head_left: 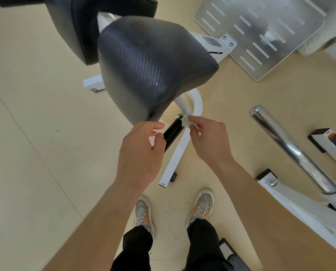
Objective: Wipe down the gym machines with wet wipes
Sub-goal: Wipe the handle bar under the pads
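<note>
Pinched in the right grip [208,139]: a crumpled wipe [190,124], at the white frame [177,153] just beside the black handle [173,132], below the seat [153,61]. Left grip [139,151] curled near the handle; cannot tell whether holding anything.

Pretty clearly a gym: there's a black padded seat [153,63] on a white tube frame [196,102], a ribbed metal footplate [261,34] bolted on ahead of it, a chrome weight-loading bar [288,145] off to the right, and plain beige flooring [36,133] all around.
</note>
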The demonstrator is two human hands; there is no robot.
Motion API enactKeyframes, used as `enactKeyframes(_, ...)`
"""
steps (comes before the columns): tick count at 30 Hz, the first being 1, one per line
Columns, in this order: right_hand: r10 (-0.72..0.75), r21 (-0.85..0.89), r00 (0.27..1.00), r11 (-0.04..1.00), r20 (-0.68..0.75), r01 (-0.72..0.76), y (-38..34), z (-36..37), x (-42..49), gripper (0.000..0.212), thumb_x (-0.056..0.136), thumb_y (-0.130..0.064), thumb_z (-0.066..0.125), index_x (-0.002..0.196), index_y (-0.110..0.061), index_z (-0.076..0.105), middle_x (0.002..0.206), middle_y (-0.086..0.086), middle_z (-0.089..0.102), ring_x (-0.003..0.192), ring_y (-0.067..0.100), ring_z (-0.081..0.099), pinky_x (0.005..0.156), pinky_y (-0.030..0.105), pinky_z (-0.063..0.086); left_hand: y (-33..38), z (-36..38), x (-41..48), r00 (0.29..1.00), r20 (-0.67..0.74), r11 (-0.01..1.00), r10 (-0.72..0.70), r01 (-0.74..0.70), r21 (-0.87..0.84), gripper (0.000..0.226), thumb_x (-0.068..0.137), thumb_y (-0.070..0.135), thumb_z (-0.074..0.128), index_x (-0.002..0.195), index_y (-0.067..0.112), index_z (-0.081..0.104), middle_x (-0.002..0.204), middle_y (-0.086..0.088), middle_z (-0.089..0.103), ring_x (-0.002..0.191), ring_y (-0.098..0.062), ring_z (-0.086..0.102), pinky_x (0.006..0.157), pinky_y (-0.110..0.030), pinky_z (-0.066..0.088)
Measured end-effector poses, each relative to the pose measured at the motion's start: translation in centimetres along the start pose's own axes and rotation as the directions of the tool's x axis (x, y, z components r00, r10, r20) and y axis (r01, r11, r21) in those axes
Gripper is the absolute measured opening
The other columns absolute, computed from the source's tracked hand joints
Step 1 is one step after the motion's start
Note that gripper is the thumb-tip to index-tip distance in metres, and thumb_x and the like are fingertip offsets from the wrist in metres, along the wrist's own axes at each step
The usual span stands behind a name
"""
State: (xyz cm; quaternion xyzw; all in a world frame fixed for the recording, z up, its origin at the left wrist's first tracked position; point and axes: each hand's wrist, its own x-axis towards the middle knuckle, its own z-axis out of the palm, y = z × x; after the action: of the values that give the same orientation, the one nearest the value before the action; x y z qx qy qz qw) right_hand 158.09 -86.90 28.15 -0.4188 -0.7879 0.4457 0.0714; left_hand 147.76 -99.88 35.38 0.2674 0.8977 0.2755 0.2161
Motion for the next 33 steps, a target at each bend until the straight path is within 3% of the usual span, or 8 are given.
enactKeyframes(5,0.008,-0.166,0.991,0.986,0.137,0.015,-4.8,-3.3,-3.3,0.034,0.096,-0.007,0.050,0.118,-0.021,0.073,0.111,-0.001,0.074,0.093,0.023,0.067,0.079,0.033,0.052,-0.4,-4.3,-1.1,0.987,0.137,0.996,-0.086,0.081,0.038,0.023,0.098,0.020,0.053,0.117,0.026,0.066,0.118,0.014,0.064,0.100,-0.005,0.060,0.091,-0.030,0.050)
enactKeyframes(8,0.020,-0.395,0.955,0.913,0.296,0.103,-9.4,-4.5,-6.2,0.034,0.100,-0.014,0.047,0.125,-0.026,0.068,0.121,-0.005,0.068,0.108,0.021,0.061,0.084,0.033,0.049,-1.6,-8.0,-2.0,0.971,0.205,0.992,-0.119,0.108,0.064,0.024,0.098,0.021,0.053,0.118,0.024,0.066,0.119,0.009,0.064,0.100,-0.012,0.062,0.093,-0.035,0.051)
enactKeyframes(12,0.074,-0.570,0.944,0.811,0.322,0.131,-16.6,-4.5,-8.6,0.034,0.101,-0.019,0.042,0.122,-0.031,0.067,0.115,-0.006,0.066,0.106,0.019,0.057,0.075,0.030,0.043,-4.4,-13.9,-3.4,0.942,0.294,0.984,-0.161,0.130,0.122,0.026,0.098,0.024,0.053,0.121,0.022,0.065,0.121,0.003,0.065,0.106,-0.019,0.062,0.097,-0.039,0.049)
enactKeyframes(18,0.175,-0.609,0.938,0.792,0.298,0.046,-30.6,0.4,-9.1,0.031,0.096,-0.018,0.045,0.111,-0.027,0.071,0.108,-0.003,0.068,0.095,0.022,0.063,0.072,0.033,0.049,-10.8,-26.5,-3.8,0.884,0.445,0.972,-0.143,0.041,0.232,0.035,0.100,0.029,0.049,0.132,0.021,0.058,0.129,0.000,0.061,0.118,-0.020,0.057,0.099,-0.035,0.046)
enactKeyframes(23,0.177,-0.617,0.954,0.787,0.241,0.010,-39.9,5.4,-6.9,0.024,0.096,-0.024,0.046,0.096,-0.028,0.070,0.089,-0.004,0.069,0.079,0.019,0.064,0.073,0.039,0.059,-14.5,-36.2,0.3,0.897,0.431,0.961,-0.097,-0.029,0.276,0.039,0.101,0.030,0.047,0.138,0.021,0.054,0.132,-0.001,0.059,0.118,-0.022,0.057,0.096,-0.036,0.047)
enactKeyframes(30,0.101,-0.615,0.979,0.788,0.178,0.030,-47.3,8.3,0.1,0.032,0.099,-0.022,0.046,0.121,-0.032,0.066,0.117,-0.008,0.066,0.104,0.020,0.062,0.077,0.030,0.046,-13.4,-42.6,10.9,0.907,0.420,0.945,0.006,-0.142,0.294,0.040,0.101,0.030,0.047,0.140,0.022,0.052,0.138,0.001,0.056,0.122,-0.022,0.055,0.097,-0.035,0.046)
enactKeyframes(33,0.088,-0.574,0.989,0.819,0.116,-0.006,-48.8,9.0,4.7,0.026,0.097,-0.019,0.048,0.110,-0.029,0.068,0.106,-0.006,0.068,0.092,0.018,0.062,0.068,0.026,0.041,-11.9,-43.3,16.7,0.894,0.442,0.926,0.075,-0.227,0.301,0.039,0.100,0.030,0.049,0.138,0.022,0.054,0.137,0.000,0.058,0.120,-0.022,0.057,0.098,-0.036,0.048)
